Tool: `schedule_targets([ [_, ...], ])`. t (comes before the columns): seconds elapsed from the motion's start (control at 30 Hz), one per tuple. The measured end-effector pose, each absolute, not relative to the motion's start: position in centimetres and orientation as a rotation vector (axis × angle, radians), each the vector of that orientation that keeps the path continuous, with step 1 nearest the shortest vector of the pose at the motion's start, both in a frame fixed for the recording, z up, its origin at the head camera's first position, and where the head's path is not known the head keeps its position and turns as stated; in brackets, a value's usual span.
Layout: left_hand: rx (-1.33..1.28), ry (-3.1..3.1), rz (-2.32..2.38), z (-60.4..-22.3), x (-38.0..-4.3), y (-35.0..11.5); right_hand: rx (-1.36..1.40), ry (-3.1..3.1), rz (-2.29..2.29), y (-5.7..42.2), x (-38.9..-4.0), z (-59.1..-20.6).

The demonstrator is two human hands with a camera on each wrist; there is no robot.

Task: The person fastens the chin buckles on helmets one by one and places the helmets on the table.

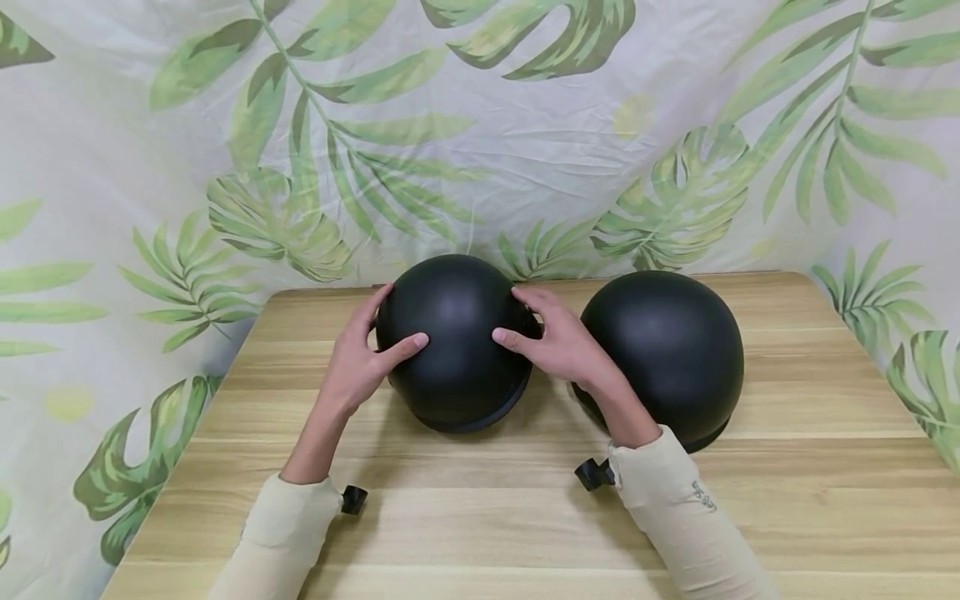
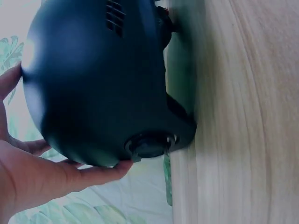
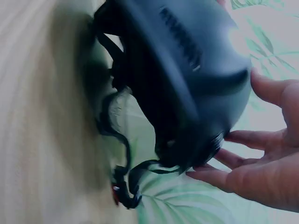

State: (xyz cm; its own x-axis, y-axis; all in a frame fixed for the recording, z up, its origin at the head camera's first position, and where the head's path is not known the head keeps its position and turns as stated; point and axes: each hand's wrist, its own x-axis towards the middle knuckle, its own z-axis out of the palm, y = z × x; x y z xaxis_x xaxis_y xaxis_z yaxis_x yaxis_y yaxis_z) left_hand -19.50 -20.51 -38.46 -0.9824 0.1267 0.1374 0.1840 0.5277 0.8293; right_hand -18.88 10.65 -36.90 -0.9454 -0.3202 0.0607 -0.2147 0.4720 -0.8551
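Observation:
Between both hands is a matte black helmet [image 1: 457, 350], its smooth rounded shell facing me in the head view. My left hand [image 1: 358, 362] grips its left side, thumb on the near face and fingers around the far side. On the opposite side my right hand [image 1: 566, 342] holds it the same way. A slotted vent [image 2: 115, 17] and a round side fitting [image 2: 148, 145] show in the left wrist view. In the right wrist view the helmet is tilted, and a black chin strap [image 3: 122, 140] with a buckle [image 3: 124, 191] hangs from its underside.
A second black helmet [image 1: 667, 350] sits on the wooden table [image 1: 480, 525] to the right, partly behind my right forearm. Behind the table hangs a leaf-patterned cloth [image 1: 525, 150]. Small black mounts [image 1: 594, 475] stick out at the sleeve cuffs.

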Motion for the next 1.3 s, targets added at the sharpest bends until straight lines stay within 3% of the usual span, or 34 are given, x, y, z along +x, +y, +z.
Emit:
schedule_targets([
  [0.63, -0.441, -2.712, -1.335, -39.3, -20.5, -18.6, -0.266, 2.394, -1.631, 11.5, -19.6, -38.2],
  [1.03, -0.497, -2.829, -1.399, -38.1, -20.6, -22.8, -0.294, 2.386, -1.574, 9.0, -19.1, -39.0],
  [1.3, -0.508, -2.849, -1.383, -38.0, -20.5, -23.0, -0.293, 2.417, -1.537, 8.9, -18.9, -38.7],
])
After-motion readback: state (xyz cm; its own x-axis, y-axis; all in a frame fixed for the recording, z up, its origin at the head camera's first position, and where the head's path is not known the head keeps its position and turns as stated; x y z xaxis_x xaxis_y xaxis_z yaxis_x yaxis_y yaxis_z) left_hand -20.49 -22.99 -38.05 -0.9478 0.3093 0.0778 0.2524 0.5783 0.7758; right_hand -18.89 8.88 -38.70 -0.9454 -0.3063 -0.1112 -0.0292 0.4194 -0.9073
